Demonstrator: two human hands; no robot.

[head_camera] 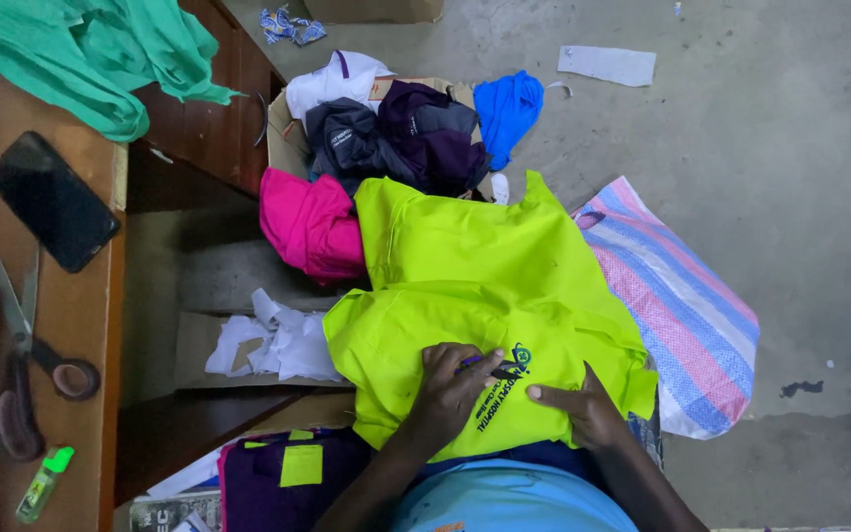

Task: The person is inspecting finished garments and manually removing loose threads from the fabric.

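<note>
The left hand (450, 389) lies on the lime-green garment (475, 296), fingers curled around a thin dark tool (477, 362) (too small to tell what kind) whose tip rests at the printed emblem (516, 361). The right hand (583, 409) lies flat just beside it, fingers loosely spread, thumb stretched toward the emblem, pressing the cloth down and gripping nothing. The garment is draped over the person's lap, its upper part spilling forward onto the floor. It looks light, soft and limp, likely to wrinkle and slide under a touch, so it is best pinned flat close to the print or pinched at a hem or seam. Beyond it a cardboard box (293, 138) holds pink, dark, white and blue clothes; a striped woven bag (682, 305) lies on the right. On the wooden table (76, 315) at left are scissors (17, 365), a phone (51, 202) and green fabric (91, 54)
</note>
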